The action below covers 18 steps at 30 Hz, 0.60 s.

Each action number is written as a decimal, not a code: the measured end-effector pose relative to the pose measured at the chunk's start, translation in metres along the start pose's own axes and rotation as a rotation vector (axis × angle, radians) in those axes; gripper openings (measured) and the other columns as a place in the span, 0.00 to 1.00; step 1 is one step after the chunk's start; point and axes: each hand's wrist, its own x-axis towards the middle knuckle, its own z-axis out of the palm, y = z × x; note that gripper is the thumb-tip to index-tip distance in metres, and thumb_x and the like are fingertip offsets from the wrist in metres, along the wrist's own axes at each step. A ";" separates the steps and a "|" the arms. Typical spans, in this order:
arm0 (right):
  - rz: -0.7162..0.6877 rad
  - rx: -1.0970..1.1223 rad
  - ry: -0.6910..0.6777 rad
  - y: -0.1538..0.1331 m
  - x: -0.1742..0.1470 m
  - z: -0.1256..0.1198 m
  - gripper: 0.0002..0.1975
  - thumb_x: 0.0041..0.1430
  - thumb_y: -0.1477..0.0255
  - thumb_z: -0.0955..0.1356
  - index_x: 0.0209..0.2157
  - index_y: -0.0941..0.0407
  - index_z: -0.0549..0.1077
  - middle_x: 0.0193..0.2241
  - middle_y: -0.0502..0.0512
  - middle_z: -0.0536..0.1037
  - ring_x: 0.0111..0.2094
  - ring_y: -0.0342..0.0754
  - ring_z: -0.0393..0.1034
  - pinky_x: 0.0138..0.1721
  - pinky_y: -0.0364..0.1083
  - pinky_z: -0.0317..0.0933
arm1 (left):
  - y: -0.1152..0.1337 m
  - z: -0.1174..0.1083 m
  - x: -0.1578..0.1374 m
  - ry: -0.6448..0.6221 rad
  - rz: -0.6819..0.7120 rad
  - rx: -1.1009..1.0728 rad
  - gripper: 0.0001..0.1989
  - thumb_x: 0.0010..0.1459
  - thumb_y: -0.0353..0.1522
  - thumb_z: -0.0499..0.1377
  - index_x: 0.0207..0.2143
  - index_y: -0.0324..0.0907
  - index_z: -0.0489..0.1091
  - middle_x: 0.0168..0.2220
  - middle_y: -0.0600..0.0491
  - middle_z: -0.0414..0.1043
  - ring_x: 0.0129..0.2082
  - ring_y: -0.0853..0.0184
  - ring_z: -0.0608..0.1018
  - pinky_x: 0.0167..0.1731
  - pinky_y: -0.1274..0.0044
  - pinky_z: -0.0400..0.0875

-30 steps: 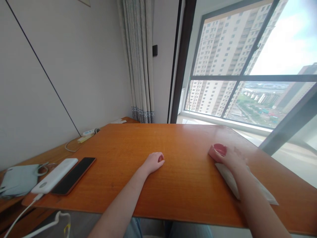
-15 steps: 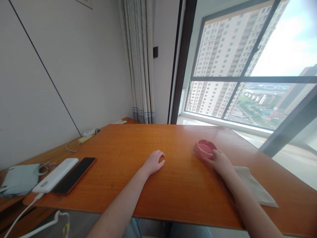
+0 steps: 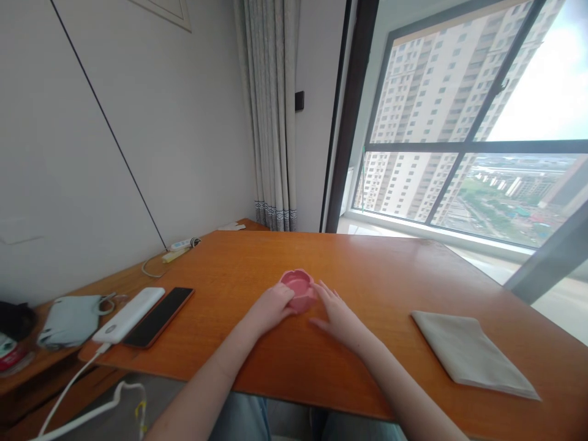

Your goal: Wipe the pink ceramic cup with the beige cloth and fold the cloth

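Observation:
A pink ashtray (image 3: 299, 288) with a notched rim is in front of me, near the middle of the wooden table (image 3: 220, 275). My left hand (image 3: 274, 304) grips its left side, fingers over the rim and thumb below. On its right side is my right hand (image 3: 337, 315), fingers stretched and thumb apart, the fingertips close to or touching the wall of the ashtray. To the right lies a folded grey cloth (image 3: 473, 352), away from both hands.
On the left lie a black phone (image 3: 159, 317), a white power bank (image 3: 130, 315) with a cable, and a pale blue pouch (image 3: 68, 321). A power strip (image 3: 180, 246) sits by the wall. Behind the table hang curtains (image 3: 271, 122) beside a large window.
The ashtray has come from the right side to the middle. My left hand has taken hold of it, and my right hand has opened from its grip. The view has turned slightly left.

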 end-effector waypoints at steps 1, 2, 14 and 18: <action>0.005 0.027 -0.004 0.004 -0.008 0.000 0.34 0.51 0.69 0.67 0.60 0.55 0.55 0.61 0.62 0.58 0.63 0.55 0.49 0.62 0.58 0.45 | -0.011 -0.006 -0.008 0.019 -0.064 -0.003 0.07 0.53 0.34 0.61 0.33 0.40 0.69 0.39 0.47 0.72 0.40 0.62 0.73 0.41 0.72 0.67; 0.014 0.036 0.012 0.010 -0.017 -0.001 0.34 0.54 0.68 0.65 0.61 0.55 0.53 0.62 0.62 0.57 0.63 0.53 0.50 0.62 0.57 0.44 | -0.024 -0.012 -0.017 0.041 -0.129 -0.002 0.07 0.53 0.34 0.60 0.34 0.40 0.70 0.40 0.47 0.72 0.40 0.61 0.73 0.42 0.71 0.66; 0.564 -0.384 0.447 0.176 -0.144 -0.086 0.26 0.57 0.57 0.56 0.48 0.59 0.67 0.49 0.66 0.72 0.51 0.60 0.67 0.53 0.56 0.59 | -0.157 -0.068 -0.079 0.038 -0.612 0.288 0.18 0.54 0.38 0.56 0.42 0.35 0.71 0.39 0.42 0.74 0.39 0.55 0.75 0.42 0.69 0.66; 0.825 -0.430 0.385 0.237 -0.179 -0.121 0.32 0.54 0.53 0.58 0.48 0.64 0.69 0.49 0.76 0.71 0.50 0.69 0.66 0.47 0.61 0.61 | -0.172 -0.061 -0.088 0.033 -0.636 0.284 0.21 0.53 0.38 0.56 0.46 0.35 0.69 0.39 0.42 0.74 0.41 0.55 0.75 0.43 0.70 0.66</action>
